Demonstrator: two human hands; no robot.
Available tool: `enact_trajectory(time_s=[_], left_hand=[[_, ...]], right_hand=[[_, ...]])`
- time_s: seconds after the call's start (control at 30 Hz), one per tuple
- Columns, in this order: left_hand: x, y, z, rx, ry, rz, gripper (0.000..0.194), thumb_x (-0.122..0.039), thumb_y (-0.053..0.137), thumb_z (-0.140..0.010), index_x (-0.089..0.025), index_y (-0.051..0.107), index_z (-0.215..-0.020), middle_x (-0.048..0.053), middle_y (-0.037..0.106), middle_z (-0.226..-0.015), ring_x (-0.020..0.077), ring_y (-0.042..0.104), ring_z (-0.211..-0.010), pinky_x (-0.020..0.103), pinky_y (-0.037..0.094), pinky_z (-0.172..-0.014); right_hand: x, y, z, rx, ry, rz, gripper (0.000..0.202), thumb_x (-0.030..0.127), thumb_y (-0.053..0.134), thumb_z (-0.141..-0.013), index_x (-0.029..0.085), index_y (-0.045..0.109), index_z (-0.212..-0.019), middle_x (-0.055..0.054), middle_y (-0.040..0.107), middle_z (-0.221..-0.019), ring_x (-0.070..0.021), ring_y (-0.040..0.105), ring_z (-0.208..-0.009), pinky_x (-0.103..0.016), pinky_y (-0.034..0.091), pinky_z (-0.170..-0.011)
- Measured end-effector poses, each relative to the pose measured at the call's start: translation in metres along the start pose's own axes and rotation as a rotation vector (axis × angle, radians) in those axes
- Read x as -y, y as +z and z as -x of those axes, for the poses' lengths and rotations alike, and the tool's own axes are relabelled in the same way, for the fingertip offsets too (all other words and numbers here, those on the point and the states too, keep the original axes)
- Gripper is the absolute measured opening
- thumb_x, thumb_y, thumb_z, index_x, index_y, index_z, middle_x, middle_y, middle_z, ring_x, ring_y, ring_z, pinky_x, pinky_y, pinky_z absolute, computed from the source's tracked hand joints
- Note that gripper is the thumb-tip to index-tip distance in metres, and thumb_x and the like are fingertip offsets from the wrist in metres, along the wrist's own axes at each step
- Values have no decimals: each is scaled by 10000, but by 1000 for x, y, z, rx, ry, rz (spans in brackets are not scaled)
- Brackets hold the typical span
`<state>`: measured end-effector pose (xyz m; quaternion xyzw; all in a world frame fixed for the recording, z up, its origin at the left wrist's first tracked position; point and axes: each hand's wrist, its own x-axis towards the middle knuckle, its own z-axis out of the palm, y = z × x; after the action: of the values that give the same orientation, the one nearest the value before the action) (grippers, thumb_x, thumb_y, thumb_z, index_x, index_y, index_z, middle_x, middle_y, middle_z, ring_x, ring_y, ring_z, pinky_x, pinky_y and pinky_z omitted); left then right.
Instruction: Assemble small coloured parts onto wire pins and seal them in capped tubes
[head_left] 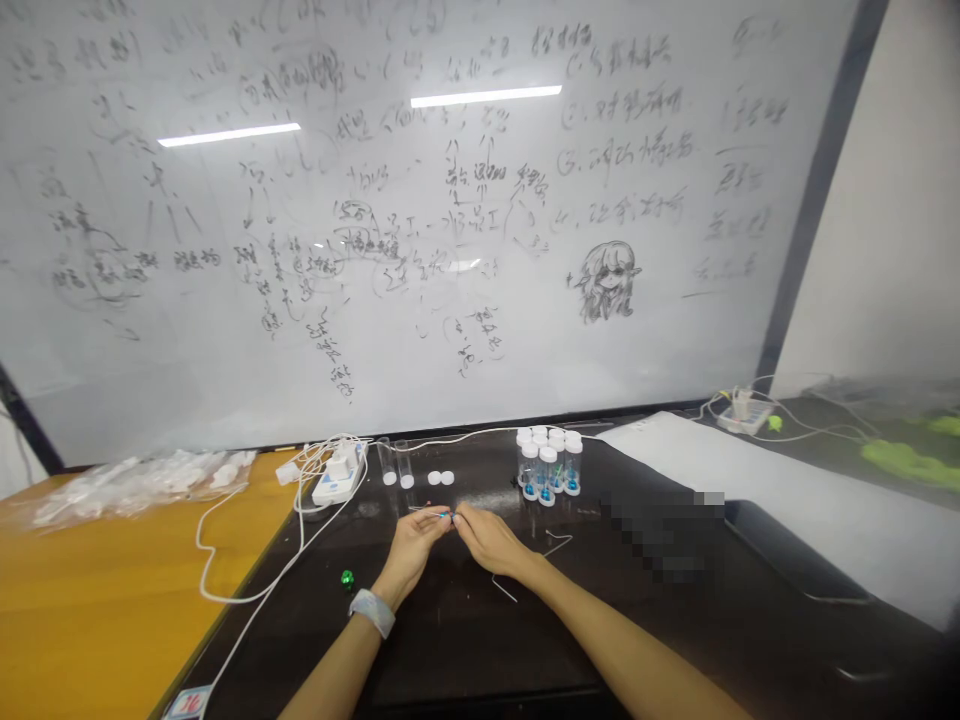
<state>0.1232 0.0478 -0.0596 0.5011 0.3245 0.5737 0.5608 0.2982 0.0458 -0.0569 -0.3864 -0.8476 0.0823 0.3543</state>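
Over the dark table (465, 640), my left hand (412, 545) and my right hand (487, 538) meet at the fingertips. Both pinch a small blue item (446, 515), mostly hidden by the fingers; a thin wire sticks out toward the left. A green shiny ball (347, 579) lies left of my left wrist. Bent wires (557, 543) rest beside my right hand. Two clear tubes (405, 465) stand on white caps behind my left hand, with two loose white caps (441, 478) to their right. Capped tubes holding blue pieces (547, 475) stand grouped at the back right.
A power strip (340, 473) with tangled white cables sits at the back left, near plastic bags (142, 485) on the yellow table (135, 600). At right are a black phone (795, 550) and a white sheet (720, 480). A whiteboard (420, 330) rises behind.
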Motion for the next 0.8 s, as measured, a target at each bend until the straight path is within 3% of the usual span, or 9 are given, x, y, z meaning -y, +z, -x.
enact_trajectory(time_s=[0.23, 0.33, 0.43, 0.53, 0.6, 0.67, 0.7, 0.8], left_hand=[[-6, 5, 3, -28, -10, -31, 336, -301, 840, -642, -130, 740, -914, 104, 735, -876, 196, 683, -771, 305, 529, -765], [-17, 8, 7, 105, -130, 0, 373, -318, 815, -682, -139, 730, -998, 133, 708, -994, 226, 680, -869, 297, 526, -733], [-28, 8, 11, 299, -274, -5, 352, -293, 802, -710, -118, 730, -1006, 138, 703, -915, 193, 679, -777, 251, 498, -664], [-34, 7, 11, 407, -343, -13, 321, -264, 794, -718, -115, 729, -995, 140, 700, -893, 175, 674, -728, 254, 496, -684], [-32, 5, 6, 405, -366, -30, 384, -267, 803, -703, -136, 704, -1050, 147, 704, -933, 198, 687, -773, 272, 502, -708], [-27, 1, -6, 299, -355, -104, 476, -306, 807, -687, -168, 660, -1119, 151, 704, -988, 232, 693, -837, 286, 504, -696], [-24, -2, -15, 178, -317, -174, 482, -359, 792, -693, -177, 648, -1115, 148, 702, -997, 242, 692, -843, 288, 501, -670], [-15, -15, -49, -459, -101, -460, 479, -436, 775, -673, -144, 620, -1021, 125, 695, -873, 263, 680, -825, 338, 493, -699]], right_hand=[[-5, -3, -4, 3, 94, -199, 313, 411, 337, -1007, 210, 545, -888, 0, 601, -774, -152, 556, -706, -253, 362, -637], [-12, -8, -11, -90, 170, -473, 365, 495, 343, -983, 221, 582, -1009, -9, 618, -822, -151, 571, -702, -256, 427, -615], [-17, -10, -17, -102, 226, -841, 437, 560, 451, -918, 224, 569, -1170, -45, 642, -945, -135, 577, -645, -250, 469, -540], [-16, -9, -19, -87, 218, -1025, 436, 552, 592, -842, 189, 637, -1080, -62, 673, -921, -124, 590, -609, -257, 499, -551], [-17, -9, -19, -120, 237, -1035, 420, 556, 636, -806, 164, 672, -953, -53, 687, -815, -120, 586, -563, -258, 500, -547], [-20, -10, -21, -201, 281, -1019, 438, 572, 670, -767, 149, 676, -882, -53, 695, -749, -123, 589, -530, -258, 498, -533], [-23, -11, -21, -250, 305, -1011, 452, 579, 684, -749, 144, 674, -869, -57, 699, -735, -127, 595, -523, -260, 498, -530], [-29, -12, -23, -346, 352, -988, 471, 589, 707, -718, 138, 673, -848, -74, 711, -724, -141, 613, -521, -275, 505, -541]])
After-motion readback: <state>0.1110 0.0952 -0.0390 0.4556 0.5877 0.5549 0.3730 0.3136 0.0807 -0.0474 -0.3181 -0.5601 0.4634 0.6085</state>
